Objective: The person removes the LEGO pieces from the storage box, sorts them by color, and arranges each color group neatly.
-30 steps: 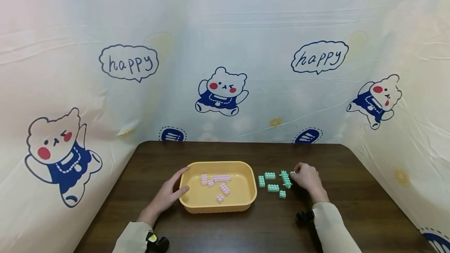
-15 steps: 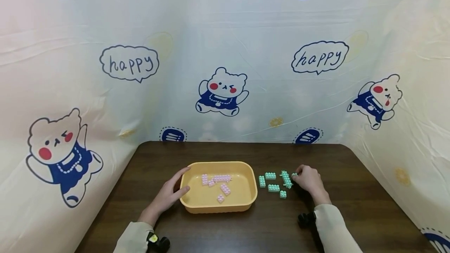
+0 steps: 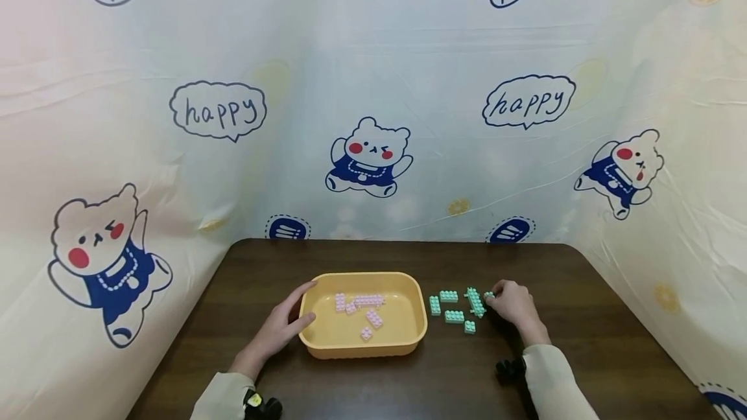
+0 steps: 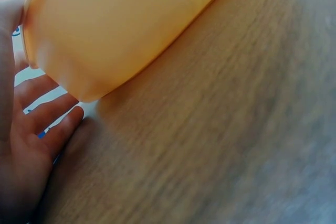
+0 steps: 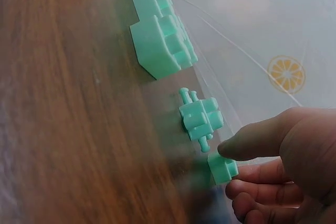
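Left hand (image 3: 279, 327), unclenched, touches yellow tub (image 3: 403, 319) at left; right of tub, right hand (image 3: 516, 306) pinches small green brick (image 5: 219, 170).

Free table (image 3: 379, 391) foreground, tray (image 3: 362, 350), bricks (image 3: 454, 317) blocking beyond

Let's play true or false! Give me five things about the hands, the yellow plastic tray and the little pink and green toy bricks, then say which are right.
1. The pink studded toy bricks lie inside the yellow rectangular plastic tray. True.
2. The right hand pinches a pink brick. False: it pinches a small mint-green studded brick.
3. The left hand touches the tray. True.
4. The loose mint-green bricks sit beside the left hand. False: they lie on the dark brown table, between the tray and the right hand.
5. The long mint-green piece with side pegs is outside the tray. True.
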Demonstrator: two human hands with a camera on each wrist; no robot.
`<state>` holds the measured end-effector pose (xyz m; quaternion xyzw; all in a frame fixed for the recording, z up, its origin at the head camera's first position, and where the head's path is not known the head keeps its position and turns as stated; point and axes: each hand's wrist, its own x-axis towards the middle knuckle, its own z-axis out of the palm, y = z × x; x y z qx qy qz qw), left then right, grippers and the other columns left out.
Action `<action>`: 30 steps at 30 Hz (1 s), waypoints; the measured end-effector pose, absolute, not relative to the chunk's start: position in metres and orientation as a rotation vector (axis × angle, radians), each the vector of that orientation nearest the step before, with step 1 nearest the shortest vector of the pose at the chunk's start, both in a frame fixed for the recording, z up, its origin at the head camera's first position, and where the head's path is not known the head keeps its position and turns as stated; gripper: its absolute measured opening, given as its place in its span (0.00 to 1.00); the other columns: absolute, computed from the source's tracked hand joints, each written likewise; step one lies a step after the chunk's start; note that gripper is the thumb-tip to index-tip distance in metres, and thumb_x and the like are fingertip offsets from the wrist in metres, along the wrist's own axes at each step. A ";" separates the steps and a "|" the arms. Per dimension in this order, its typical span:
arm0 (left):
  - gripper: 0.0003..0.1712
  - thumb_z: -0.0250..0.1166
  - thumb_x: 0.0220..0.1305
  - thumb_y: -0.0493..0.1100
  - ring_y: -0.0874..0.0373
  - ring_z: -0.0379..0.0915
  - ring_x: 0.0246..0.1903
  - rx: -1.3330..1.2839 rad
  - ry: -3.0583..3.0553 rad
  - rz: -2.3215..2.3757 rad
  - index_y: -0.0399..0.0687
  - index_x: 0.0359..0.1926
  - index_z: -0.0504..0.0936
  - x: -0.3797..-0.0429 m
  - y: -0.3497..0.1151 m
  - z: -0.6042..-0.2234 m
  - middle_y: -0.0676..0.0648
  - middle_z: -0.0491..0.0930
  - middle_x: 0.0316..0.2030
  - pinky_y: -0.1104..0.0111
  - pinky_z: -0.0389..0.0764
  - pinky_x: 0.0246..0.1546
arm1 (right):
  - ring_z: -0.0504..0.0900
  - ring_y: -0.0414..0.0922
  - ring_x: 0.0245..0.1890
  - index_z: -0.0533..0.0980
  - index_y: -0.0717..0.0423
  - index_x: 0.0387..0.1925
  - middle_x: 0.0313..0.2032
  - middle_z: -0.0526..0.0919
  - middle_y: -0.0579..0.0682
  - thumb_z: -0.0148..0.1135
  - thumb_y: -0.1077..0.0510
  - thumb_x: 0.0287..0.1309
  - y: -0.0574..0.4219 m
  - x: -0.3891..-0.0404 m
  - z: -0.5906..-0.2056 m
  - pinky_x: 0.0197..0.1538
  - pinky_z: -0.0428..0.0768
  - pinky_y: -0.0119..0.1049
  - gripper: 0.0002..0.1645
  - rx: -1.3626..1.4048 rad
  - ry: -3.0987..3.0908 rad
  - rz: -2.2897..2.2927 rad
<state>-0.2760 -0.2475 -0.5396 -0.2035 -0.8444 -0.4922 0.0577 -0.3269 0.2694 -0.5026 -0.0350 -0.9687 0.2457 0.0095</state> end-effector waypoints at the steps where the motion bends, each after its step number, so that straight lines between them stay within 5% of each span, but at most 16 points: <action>1: 0.35 0.61 0.68 0.47 0.46 0.70 0.62 -0.615 -2.562 -1.491 0.54 0.73 0.60 -0.276 -0.248 -0.540 0.42 0.63 0.70 0.71 0.73 0.54 | 0.78 0.50 0.31 0.80 0.63 0.41 0.33 0.82 0.54 0.66 0.50 0.56 0.269 -0.326 -0.502 0.38 0.76 0.49 0.20 -0.108 -3.023 0.775; 7: 0.35 0.61 0.67 0.47 0.47 0.70 0.61 -0.599 -2.571 -1.493 0.55 0.73 0.60 -0.275 -0.247 -0.538 0.42 0.63 0.70 0.71 0.73 0.54 | 0.81 0.51 0.35 0.79 0.64 0.45 0.37 0.84 0.57 0.63 0.48 0.60 0.262 -0.324 -0.487 0.39 0.78 0.51 0.23 -0.017 -2.898 0.761; 20: 0.35 0.62 0.67 0.46 0.48 0.71 0.61 -0.586 -2.572 -1.500 0.57 0.73 0.60 -0.275 -0.248 -0.537 0.43 0.63 0.70 0.67 0.73 0.56 | 0.78 0.41 0.28 0.81 0.55 0.41 0.30 0.84 0.46 0.66 0.53 0.57 0.172 -0.319 -0.433 0.33 0.77 0.38 0.13 0.328 -2.626 0.910; 30: 0.36 0.62 0.67 0.47 0.47 0.71 0.62 -0.580 -2.571 -1.499 0.57 0.73 0.60 -0.274 -0.247 -0.538 0.44 0.63 0.71 0.65 0.74 0.56 | 0.81 0.37 0.30 0.82 0.50 0.41 0.32 0.84 0.42 0.68 0.52 0.56 0.115 -0.322 -0.431 0.36 0.80 0.37 0.11 0.477 -2.683 0.985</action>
